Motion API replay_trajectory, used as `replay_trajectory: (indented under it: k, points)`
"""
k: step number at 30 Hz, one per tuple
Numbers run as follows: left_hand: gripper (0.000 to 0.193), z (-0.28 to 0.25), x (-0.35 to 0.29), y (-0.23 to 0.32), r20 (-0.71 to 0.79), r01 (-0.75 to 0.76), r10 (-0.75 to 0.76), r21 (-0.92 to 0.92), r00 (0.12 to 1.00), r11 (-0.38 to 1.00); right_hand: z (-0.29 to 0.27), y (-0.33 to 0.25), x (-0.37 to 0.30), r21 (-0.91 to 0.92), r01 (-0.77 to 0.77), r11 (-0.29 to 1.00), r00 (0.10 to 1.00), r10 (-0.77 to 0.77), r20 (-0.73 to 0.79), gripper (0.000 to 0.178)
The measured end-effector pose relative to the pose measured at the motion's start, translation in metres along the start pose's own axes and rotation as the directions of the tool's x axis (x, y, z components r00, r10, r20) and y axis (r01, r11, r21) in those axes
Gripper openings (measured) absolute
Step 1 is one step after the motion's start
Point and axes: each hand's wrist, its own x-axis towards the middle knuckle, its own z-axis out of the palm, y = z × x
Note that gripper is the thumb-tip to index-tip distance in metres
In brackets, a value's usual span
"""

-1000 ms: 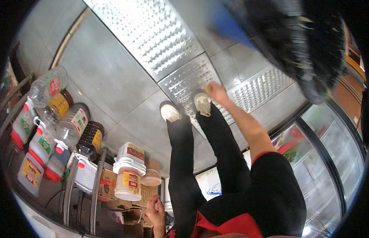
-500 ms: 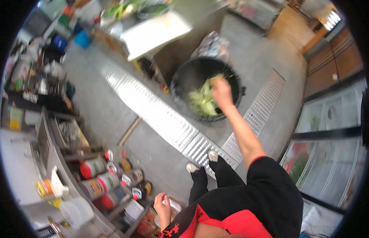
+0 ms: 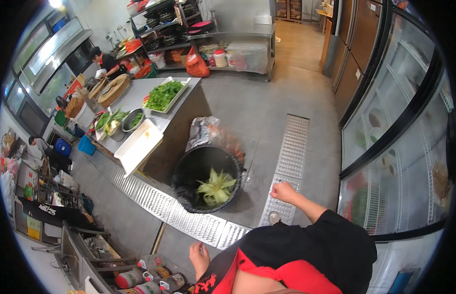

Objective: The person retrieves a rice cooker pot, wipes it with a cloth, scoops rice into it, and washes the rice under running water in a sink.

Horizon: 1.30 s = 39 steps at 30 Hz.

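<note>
My right hand (image 3: 285, 192) is in front of me, over the studded metal floor strip, with its fingers curled into a loose fist and nothing showing in it. My left hand (image 3: 199, 257) hangs low near my side, fingers curled in and nothing visible inside. Ahead, a black bin (image 3: 181, 169) with a dark liner stands on the floor, left of my right hand and apart from it. Long pale green leaves (image 3: 217, 188), resembling corn husks, lie inside the bin.
Behind the bin, clear plastic bags (image 3: 203, 132) lean near a counter with a white tray (image 3: 140, 144) and greens (image 3: 164, 95). Glass-door fridges (image 3: 384, 161) line the right. Bottles (image 3: 130, 279) are at lower left. A co-worker (image 3: 108, 63) stands at the far left.
My right hand has drawn back from above the leaves in the bin toward my body. My view has tilted up, showing more of the room. My left hand stays low, curled.
</note>
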Motion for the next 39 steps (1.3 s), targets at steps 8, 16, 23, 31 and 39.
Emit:
replay_trajectory:
  k: [8,16,23,31,39]
  points:
    - [0.019,0.113,0.135,0.177,0.107,-0.47,0.475,-0.072,0.873,0.88,-0.117,0.126,-0.007,0.107,-0.084,0.991,0.954,0.111,-0.28,0.013]
    - [0.02,0.182,0.235,0.229,0.193,-0.484,0.494,-0.096,0.848,0.87,-0.171,0.146,0.086,0.185,-0.017,0.983,0.919,0.088,-0.385,0.021]
    - [0.022,0.257,0.371,0.24,0.153,-0.489,0.5,-0.105,0.853,0.866,-0.222,0.185,0.217,0.097,-0.086,0.992,0.92,0.116,-0.375,0.023]
    - [0.028,0.298,0.558,0.293,0.113,-0.517,0.525,-0.098,0.843,0.85,-0.267,0.234,0.357,0.234,-0.059,0.971,0.909,0.149,-0.389,0.015]
    - [0.015,0.385,0.701,0.366,0.236,-0.606,0.63,-0.175,0.74,0.776,-0.284,0.326,0.449,0.095,-0.379,0.92,0.884,0.391,-0.257,0.016]
